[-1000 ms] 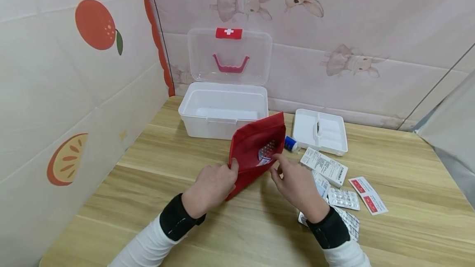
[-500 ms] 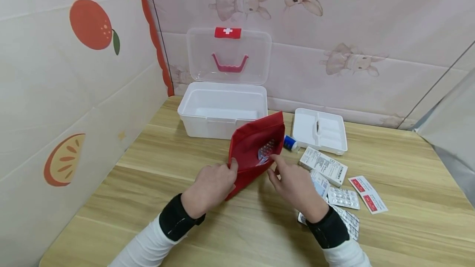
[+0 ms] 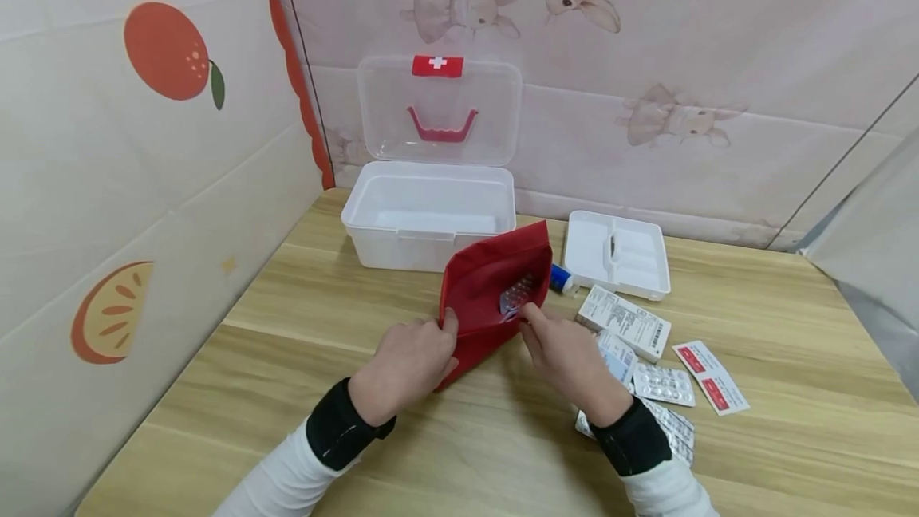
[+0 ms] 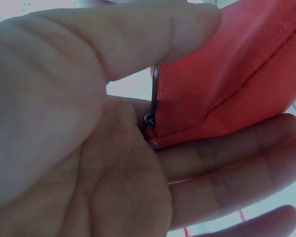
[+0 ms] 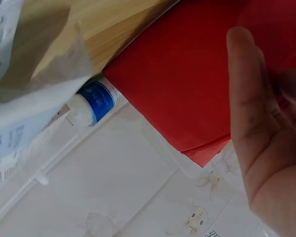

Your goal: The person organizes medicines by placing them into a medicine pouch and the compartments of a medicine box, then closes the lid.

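A red fabric pouch [image 3: 483,282] stands tilted on the wooden table, its mouth facing me. My left hand [image 3: 447,324] pinches its left edge by the zipper; in the left wrist view the thumb lies over the red pouch [image 4: 227,84] with the fingers underneath. My right hand [image 3: 530,316] pinches the lip of the mouth on the right. A silver blister pack [image 3: 518,292] sits inside the mouth just above those fingertips. The right wrist view shows my thumb [image 5: 246,98] against the red pouch [image 5: 187,84]; the blister pack is hidden there.
Behind the pouch is a white first-aid box [image 3: 402,250] with its clear lid [image 3: 439,110] open. To the right are a white divided tray [image 3: 664,270], a small blue-and-white bottle [image 3: 562,279], a medicine carton [image 3: 625,322], blister packs [image 3: 664,384] and red-and-white sachets [image 3: 709,377]. Walls close the left and back.
The blister pack has slid deeper into the pouch, and my right hand has shifted slightly left up to the pouch's mouth. The left hand keeps its hold.
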Demonstrator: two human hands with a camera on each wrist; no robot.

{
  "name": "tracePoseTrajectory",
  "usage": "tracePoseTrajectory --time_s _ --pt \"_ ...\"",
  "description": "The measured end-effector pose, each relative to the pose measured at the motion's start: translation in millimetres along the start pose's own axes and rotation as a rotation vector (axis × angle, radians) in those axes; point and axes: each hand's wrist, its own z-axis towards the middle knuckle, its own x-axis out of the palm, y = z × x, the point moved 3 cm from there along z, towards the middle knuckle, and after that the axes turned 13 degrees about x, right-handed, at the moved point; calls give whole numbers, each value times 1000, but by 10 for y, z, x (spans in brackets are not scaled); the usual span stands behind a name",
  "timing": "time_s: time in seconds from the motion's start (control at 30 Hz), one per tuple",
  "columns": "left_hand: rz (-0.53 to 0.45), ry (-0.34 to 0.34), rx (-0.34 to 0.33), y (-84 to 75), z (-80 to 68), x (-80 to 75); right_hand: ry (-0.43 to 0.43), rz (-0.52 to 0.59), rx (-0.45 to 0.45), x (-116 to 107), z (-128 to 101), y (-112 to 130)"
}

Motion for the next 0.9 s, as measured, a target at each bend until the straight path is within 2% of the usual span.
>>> tracePoseTrajectory --time_s 0.3,0.47,0.67,0.9 --pt "7 -23 3 -5 -17 -10 97 72 -36 -1 -7 33" --pt "7 -24 7 -25 -21 -11 86 117 -45 -54 -20 33" --pt "0 -14 2 -30 -19 -13 54 170 16 -356 12 -68" --pt "-2 -11 7 -39 -17 -28 38 63 138 -686 -10 -411"
